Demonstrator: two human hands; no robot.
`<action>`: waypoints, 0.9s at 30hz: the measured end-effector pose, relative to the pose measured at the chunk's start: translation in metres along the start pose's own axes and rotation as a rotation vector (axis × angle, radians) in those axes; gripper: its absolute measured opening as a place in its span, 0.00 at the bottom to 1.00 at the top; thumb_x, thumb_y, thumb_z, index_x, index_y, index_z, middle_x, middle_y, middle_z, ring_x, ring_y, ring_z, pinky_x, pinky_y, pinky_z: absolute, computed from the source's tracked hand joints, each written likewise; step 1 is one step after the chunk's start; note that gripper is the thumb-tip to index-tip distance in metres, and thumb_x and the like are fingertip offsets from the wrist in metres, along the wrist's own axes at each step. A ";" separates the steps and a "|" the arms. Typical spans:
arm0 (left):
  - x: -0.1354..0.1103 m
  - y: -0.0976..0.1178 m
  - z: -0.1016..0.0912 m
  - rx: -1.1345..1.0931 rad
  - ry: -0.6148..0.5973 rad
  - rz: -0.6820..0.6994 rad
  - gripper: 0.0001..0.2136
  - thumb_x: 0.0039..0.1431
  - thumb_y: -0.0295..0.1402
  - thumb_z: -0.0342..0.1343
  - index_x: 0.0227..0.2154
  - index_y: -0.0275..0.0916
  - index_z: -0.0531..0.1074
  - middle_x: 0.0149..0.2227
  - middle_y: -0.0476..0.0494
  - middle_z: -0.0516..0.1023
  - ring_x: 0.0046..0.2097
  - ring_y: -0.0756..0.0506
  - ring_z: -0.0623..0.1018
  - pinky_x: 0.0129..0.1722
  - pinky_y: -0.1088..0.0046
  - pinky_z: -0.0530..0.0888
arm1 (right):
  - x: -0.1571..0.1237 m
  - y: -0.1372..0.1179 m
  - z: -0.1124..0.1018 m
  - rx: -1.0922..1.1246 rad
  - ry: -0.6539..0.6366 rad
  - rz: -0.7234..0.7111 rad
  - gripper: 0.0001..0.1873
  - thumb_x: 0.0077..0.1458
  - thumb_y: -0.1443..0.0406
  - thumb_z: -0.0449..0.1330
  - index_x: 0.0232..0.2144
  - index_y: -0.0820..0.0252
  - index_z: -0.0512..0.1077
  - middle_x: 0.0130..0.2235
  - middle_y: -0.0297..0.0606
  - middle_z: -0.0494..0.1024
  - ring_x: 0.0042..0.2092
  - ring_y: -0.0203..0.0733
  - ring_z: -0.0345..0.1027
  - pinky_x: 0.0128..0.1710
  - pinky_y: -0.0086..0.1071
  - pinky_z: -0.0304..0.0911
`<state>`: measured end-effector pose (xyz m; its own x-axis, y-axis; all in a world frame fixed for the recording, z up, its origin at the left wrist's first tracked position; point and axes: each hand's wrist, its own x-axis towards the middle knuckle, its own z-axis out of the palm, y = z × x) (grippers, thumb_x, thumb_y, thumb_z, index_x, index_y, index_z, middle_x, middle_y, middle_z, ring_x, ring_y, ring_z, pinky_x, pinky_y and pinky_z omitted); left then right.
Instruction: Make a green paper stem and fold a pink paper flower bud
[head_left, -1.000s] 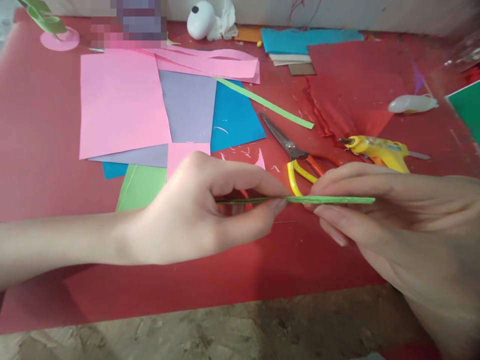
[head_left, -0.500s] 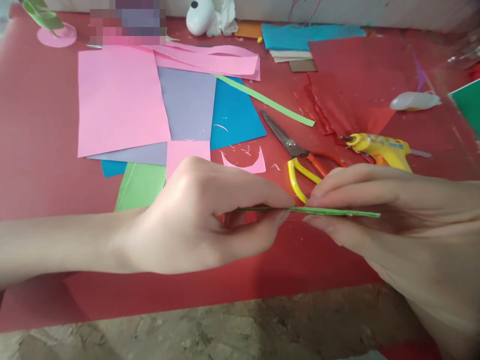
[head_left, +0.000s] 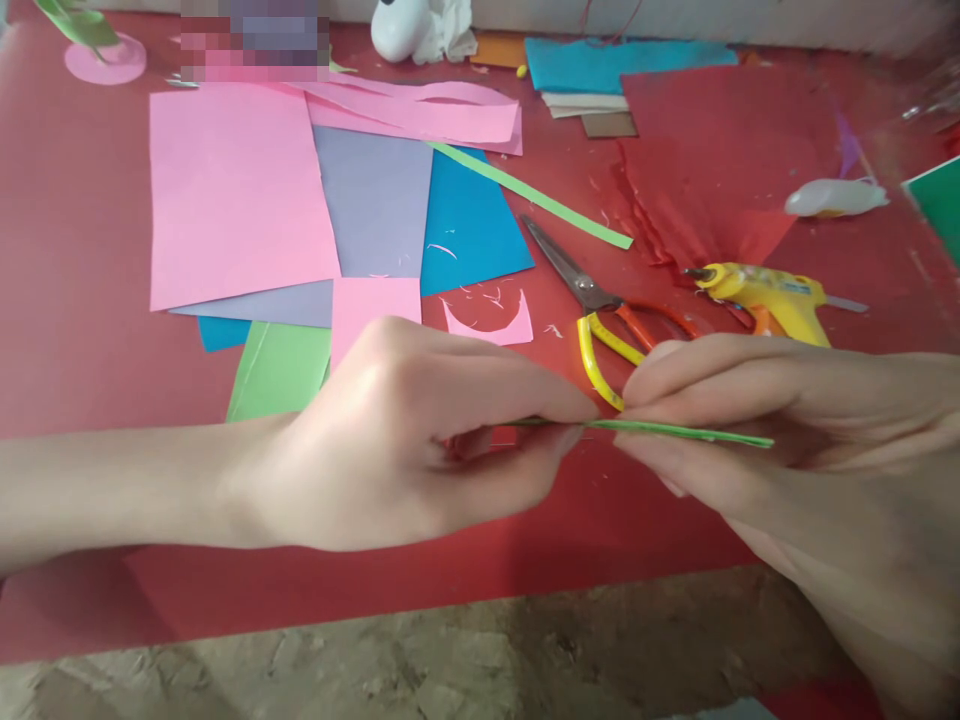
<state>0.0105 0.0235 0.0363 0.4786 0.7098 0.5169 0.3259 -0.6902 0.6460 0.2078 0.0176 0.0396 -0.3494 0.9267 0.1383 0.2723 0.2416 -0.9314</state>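
Observation:
A thin green paper strip (head_left: 675, 432) lies edge-on between both my hands, just above the red sheet (head_left: 450, 560) that covers the table. My left hand (head_left: 405, 440) pinches its left end between thumb and fingers. My right hand (head_left: 757, 420) pinches the strip from the right, with fingers above and below it. The strip's right end pokes out beside the right palm. Both hands meet near the yellow handle of the scissors (head_left: 600, 310).
Pink (head_left: 232, 190), lilac (head_left: 375, 200), blue (head_left: 472, 220) and green (head_left: 277, 370) paper sheets lie behind the left hand. A yellow glue gun (head_left: 765, 295), a long green strip (head_left: 532, 195), crumpled red paper (head_left: 712, 180) and a white bottle (head_left: 832, 197) lie to the right. A bare board (head_left: 450, 660) runs along the near edge.
Both hands sank slightly toward me with the strip. The strip's right end tilted down, and the left hand slid a little to the right along it.

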 end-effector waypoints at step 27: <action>-0.001 0.000 0.002 -0.081 0.007 0.001 0.05 0.48 0.17 0.59 0.28 0.30 0.73 0.19 0.53 0.75 0.18 0.61 0.65 0.18 0.91 0.65 | -0.001 0.003 -0.003 -0.039 0.028 -0.088 0.11 0.44 0.77 0.64 0.25 0.56 0.73 0.29 0.23 0.76 0.31 0.22 0.68 0.29 0.11 0.67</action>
<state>0.0116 0.0226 0.0347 0.4729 0.7100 0.5218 0.2583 -0.6779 0.6883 0.2116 0.0177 0.0380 -0.3486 0.9089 0.2289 0.2766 0.3331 -0.9014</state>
